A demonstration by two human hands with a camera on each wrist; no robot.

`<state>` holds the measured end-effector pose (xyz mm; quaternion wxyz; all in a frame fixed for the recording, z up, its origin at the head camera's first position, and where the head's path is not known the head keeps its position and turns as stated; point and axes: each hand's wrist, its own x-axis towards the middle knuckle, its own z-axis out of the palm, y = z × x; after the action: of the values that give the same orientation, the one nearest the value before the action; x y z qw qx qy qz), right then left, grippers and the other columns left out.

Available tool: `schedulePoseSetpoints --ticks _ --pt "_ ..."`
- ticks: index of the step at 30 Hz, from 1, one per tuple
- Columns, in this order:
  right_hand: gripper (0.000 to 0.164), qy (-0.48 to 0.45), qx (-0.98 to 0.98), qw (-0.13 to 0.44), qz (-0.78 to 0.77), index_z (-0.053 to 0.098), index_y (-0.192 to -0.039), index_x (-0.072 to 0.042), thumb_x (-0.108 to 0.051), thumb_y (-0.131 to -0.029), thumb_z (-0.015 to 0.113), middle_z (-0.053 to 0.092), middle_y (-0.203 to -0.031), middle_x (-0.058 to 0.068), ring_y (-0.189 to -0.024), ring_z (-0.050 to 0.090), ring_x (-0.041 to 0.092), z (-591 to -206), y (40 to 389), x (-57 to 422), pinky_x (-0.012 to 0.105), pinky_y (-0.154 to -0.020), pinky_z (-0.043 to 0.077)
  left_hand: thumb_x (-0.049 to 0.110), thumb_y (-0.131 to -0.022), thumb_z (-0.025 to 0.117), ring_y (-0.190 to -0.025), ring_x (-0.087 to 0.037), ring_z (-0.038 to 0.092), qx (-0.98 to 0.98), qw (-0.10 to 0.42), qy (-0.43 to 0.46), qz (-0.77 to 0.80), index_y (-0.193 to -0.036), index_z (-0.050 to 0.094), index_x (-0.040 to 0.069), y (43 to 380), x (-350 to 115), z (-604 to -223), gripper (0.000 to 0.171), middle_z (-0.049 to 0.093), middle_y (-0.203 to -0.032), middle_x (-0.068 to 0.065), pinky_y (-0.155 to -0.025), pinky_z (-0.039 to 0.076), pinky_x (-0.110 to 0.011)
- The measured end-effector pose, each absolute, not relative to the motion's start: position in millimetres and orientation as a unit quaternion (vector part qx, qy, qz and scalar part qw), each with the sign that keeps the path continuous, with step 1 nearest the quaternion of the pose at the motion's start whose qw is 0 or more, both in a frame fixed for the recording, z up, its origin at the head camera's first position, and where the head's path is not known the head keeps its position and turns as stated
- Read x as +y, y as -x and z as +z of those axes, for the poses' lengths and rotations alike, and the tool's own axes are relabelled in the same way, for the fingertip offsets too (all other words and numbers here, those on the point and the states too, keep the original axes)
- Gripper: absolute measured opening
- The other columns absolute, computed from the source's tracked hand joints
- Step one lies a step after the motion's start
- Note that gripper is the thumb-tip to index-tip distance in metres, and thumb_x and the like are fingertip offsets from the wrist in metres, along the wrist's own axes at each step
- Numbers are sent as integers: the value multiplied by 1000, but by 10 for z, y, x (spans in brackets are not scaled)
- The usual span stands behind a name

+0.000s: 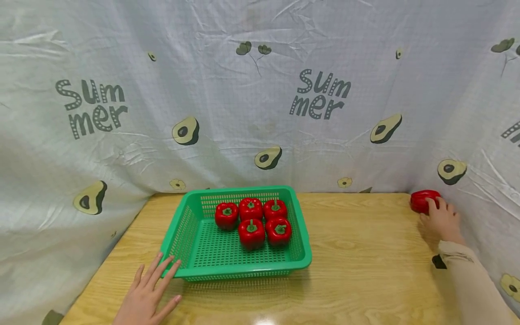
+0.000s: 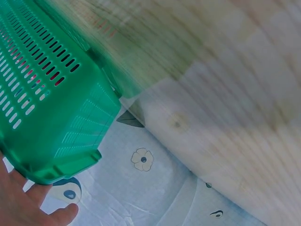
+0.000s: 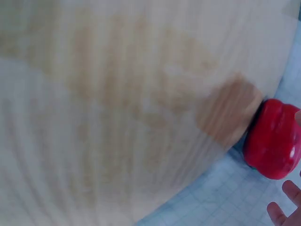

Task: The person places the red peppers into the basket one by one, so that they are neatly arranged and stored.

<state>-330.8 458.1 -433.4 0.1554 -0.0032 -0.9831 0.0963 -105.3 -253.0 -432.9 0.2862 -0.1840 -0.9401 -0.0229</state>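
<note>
Straight, spread fingers of my left hand [image 1: 148, 293] rest at the near left corner of a green plastic basket [image 1: 243, 272]. In the left wrist view, the fingertips lie right at the basket's rim [image 2: 70, 167]. Several red bell peppers, one of them a front pepper [image 1: 252, 234], stand stem up inside, mostly toward the right. Far off at the table's back right corner, my right hand [image 1: 443, 221] reaches to a single red bell pepper [image 1: 422, 201] lying on its side. The right wrist view shows loosely spread fingers [image 3: 292, 190] beside this pepper [image 3: 273, 141], not closed round it.
A pale cloth [image 1: 227, 99] printed with avocados and lettering hangs behind the wooden table [image 1: 353, 253] and along both sides. A small black object [image 1: 438, 262] lies by my right sleeve [image 1: 467, 271].
</note>
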Motion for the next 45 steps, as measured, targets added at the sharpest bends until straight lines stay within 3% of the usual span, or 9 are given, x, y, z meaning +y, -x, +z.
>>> schedulePoseSetpoints --ticks 14,25,34,45 --pt "57 4 -987 129 96 28 -121 12 -14 -78 55 23 -120 39 -104 19 59 -4321 3409 4601 72 -76 21 43 -72 67 -139 -5 -3 -941 284 182 -29 -141 29 25 1044 -2526 -4330 80 46 -129 -8 -109 -17 -26" --pt "66 7 -984 165 67 27 -119 16 -11 -72 63 25 -108 40 -99 22 60 -4332 3377 4609 71 -71 25 43 -72 66 -139 -5 -3 -941 287 180 -27 -140 31 25 1036 -2526 -4330 78 46 -129 -8 -111 -16 -27" --pt "65 -1 -979 190 72 28 -113 17 -10 -67 66 26 -114 36 -100 23 57 -4365 3390 4654 70 -69 27 41 -72 67 -139 -4 -4 -941 286 181 -30 -140 30 25 1048 -2521 -4343 79 47 -128 -9 -109 -17 -25" --pt "80 -1 -978 199 61 21 -125 17 -9 -66 69 25 -116 36 -100 25 58 -4352 3359 4670 69 -68 28 39 -71 68 -139 -6 -2 -938 291 184 -34 -139 33 23 1047 -2523 -4357 78 47 -129 -9 -110 -16 -29"
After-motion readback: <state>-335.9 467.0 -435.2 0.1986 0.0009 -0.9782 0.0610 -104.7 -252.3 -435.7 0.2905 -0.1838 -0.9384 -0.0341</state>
